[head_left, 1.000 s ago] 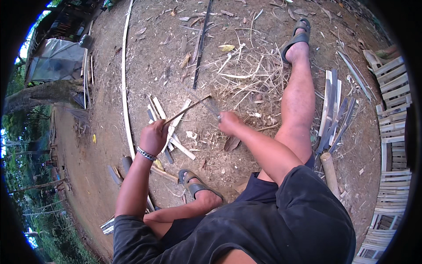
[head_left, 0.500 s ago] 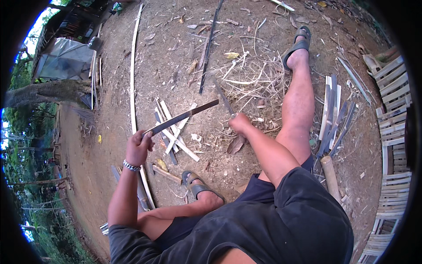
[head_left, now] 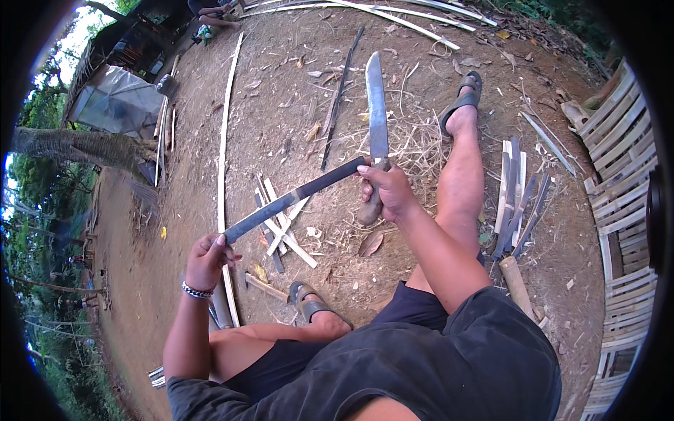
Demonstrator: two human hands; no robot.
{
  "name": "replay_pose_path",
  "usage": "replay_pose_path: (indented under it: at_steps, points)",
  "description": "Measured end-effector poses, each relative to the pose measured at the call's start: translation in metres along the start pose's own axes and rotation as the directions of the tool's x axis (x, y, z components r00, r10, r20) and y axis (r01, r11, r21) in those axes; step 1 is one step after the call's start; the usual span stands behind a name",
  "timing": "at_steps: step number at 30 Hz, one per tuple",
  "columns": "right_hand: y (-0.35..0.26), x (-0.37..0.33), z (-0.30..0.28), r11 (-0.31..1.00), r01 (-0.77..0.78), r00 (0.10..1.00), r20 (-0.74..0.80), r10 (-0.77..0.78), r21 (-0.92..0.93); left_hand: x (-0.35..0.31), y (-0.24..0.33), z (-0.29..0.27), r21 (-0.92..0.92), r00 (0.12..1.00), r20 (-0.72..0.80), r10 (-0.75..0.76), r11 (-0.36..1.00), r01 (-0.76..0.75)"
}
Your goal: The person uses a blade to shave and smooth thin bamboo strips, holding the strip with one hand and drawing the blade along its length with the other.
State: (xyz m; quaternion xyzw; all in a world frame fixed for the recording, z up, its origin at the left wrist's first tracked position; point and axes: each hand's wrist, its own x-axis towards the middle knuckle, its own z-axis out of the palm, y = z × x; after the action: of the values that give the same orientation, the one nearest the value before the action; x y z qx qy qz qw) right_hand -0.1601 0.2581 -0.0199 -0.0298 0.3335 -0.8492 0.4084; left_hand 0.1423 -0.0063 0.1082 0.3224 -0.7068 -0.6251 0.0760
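Observation:
Between my hands a dark-skinned split bamboo strip (head_left: 295, 198) slants up to the right. My left hand (head_left: 205, 262) pinches its lower left end between thumb and fingers. My right hand (head_left: 388, 193) is closed around the wooden handle of a large bolo knife (head_left: 377, 105), its broad blade pointing away from me. The right thumb rests at the strip's upper right end, next to the base of the blade. Beneath the strip, several split bamboo pieces (head_left: 289, 237) lie crossed on the dirt.
A long pale bamboo strip (head_left: 224, 140) runs along the ground at left. Thin shavings (head_left: 421, 144) lie heaped ahead, near my outstretched leg. At right are more split pieces (head_left: 517, 189) and a slatted bamboo structure (head_left: 621, 210). Another person's legs (head_left: 219, 21) show at the far left.
The knife has swung so its broad blade shows, pointing away. My right hand has come to the strip's far end, its thumb now on it. The view has shifted slightly.

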Motion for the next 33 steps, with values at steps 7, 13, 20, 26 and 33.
replay_pose_path:
  at_steps: [7,13,20,26,33]
  points:
    - [-0.031,-0.033,0.020,0.989,0.143,0.987,0.076,-0.140,-0.036,0.013,0.023,0.021,0.707,0.994,0.022,0.107,0.701,-0.092]
    - [-0.039,-0.049,0.037,0.954,0.221,0.970,0.146,-0.194,-0.201,0.033,0.075,0.154,0.563,0.739,0.251,0.625,0.527,-0.636]
    - [-0.045,-0.061,0.038,0.925,0.241,0.965,0.172,-0.197,-0.292,0.048,0.084,0.234,0.263,0.885,0.092,0.456,0.847,-0.463]
    - [-0.044,-0.065,0.036,0.932,0.231,0.967,0.167,-0.190,-0.279,0.058,0.054,0.240,0.118,0.858,-0.045,0.512,0.855,-0.505]
    - [-0.064,-0.067,0.026,0.938,0.269,0.963,0.058,-0.263,-0.218,0.099,-0.018,0.179,0.153,0.816,-0.382,0.433,0.901,-0.406]
